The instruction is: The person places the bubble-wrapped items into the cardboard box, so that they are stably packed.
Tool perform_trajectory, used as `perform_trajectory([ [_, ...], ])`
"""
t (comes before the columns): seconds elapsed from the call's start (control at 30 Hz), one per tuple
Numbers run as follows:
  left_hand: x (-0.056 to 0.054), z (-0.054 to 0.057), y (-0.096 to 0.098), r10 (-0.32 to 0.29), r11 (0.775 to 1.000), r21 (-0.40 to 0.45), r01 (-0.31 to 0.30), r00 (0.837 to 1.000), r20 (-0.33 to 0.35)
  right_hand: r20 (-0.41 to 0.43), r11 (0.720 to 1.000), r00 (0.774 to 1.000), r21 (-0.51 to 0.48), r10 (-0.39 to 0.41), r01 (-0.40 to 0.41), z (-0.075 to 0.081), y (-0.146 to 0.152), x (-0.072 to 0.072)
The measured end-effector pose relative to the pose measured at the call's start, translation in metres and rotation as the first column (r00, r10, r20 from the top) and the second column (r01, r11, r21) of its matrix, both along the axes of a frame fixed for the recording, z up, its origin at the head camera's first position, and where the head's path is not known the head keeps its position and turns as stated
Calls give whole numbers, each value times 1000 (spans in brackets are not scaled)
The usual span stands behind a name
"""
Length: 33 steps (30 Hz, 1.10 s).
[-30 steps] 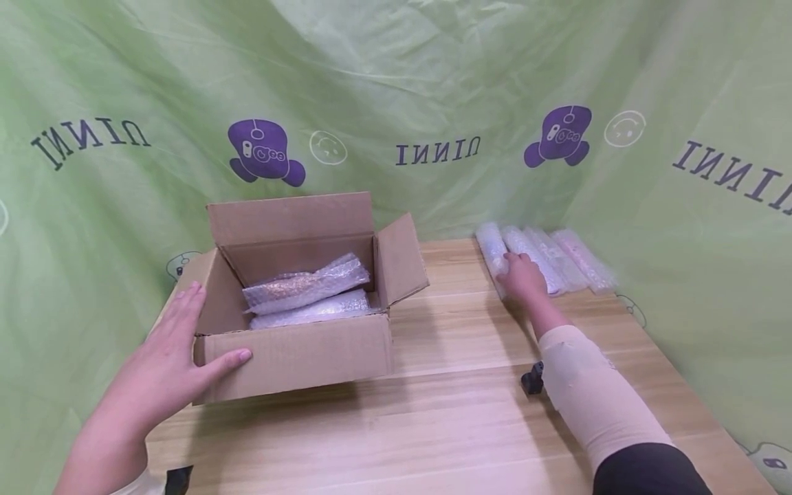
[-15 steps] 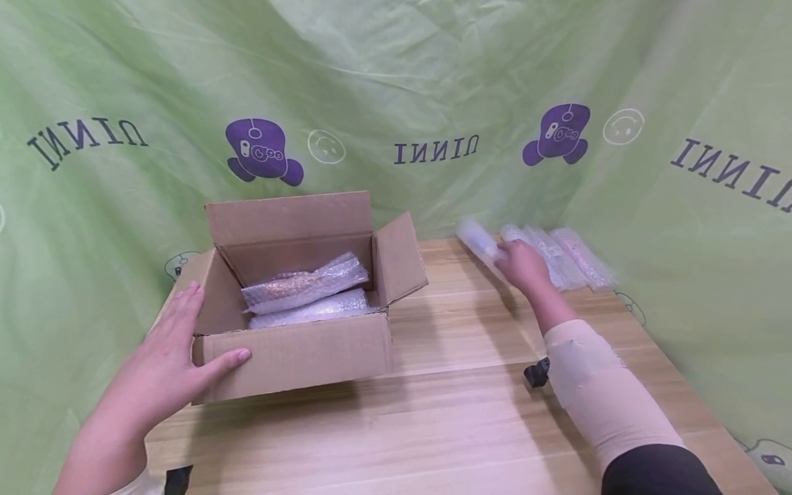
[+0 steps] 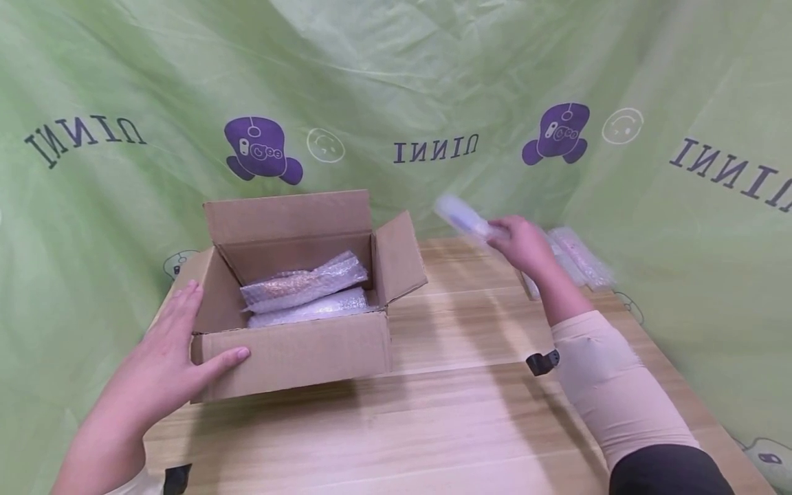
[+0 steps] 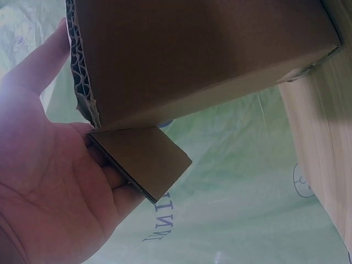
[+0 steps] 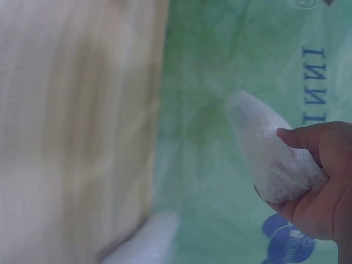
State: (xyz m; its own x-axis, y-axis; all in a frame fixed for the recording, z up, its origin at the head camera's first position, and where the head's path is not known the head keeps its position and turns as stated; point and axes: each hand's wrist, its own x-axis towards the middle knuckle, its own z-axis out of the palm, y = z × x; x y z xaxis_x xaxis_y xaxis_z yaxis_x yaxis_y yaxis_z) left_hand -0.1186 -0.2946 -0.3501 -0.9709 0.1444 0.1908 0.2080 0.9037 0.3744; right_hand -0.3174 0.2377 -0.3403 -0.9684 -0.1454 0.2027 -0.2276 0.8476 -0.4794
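My left hand [image 3: 161,364] rests on the near left corner of an open cardboard box [image 3: 297,354]. Its straight fingers lie along the left flap and the thumb touches the front flap; in the left wrist view the palm shows beside the flap edges [image 4: 140,159]. Inside the box lie bubble-wrapped packs, one with reddish contents [image 3: 303,283] over a whitish one [image 3: 315,307]. Above the table my right hand [image 3: 526,247] grips another bubble-wrapped pack [image 3: 460,214] by one end, blurred in the head view. The right wrist view shows thumb and fingers around that pack [image 5: 275,159].
More bubble-wrapped packs [image 3: 581,258] lie at the table's back right, partly hidden by the right hand. The box's right flap [image 3: 401,258] and back flap [image 3: 287,216] stand outward. A green printed curtain [image 3: 371,89] hangs behind the wooden table [image 3: 427,426].
My right hand has lifted the leftmost pack of the row off the table and moved it up and left toward the box. The left hand and box have stayed in place.
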Motion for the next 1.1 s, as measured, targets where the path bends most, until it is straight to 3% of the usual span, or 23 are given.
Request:
perform_trajectory([
  [0.27, 0, 1, 1, 1, 1000, 4, -1, 1000, 7, -10, 999, 999, -26, 35, -35, 31, -10, 5],
  [0.63, -1, 2, 0, 4, 1000, 6, -5, 1000, 16, -97, 995, 990, 4, 98, -98, 70, -35, 20],
  [0.87, 1, 1, 0, 2, 1000, 6, -2, 1000, 11, -153, 987, 975, 2, 161, -162, 90, -57, 32],
  [1.1, 1, 1, 0, -1, 1000, 4, 1, 1000, 6, -211, 967, 946, -17, 247, -256, 100, -80, 38],
])
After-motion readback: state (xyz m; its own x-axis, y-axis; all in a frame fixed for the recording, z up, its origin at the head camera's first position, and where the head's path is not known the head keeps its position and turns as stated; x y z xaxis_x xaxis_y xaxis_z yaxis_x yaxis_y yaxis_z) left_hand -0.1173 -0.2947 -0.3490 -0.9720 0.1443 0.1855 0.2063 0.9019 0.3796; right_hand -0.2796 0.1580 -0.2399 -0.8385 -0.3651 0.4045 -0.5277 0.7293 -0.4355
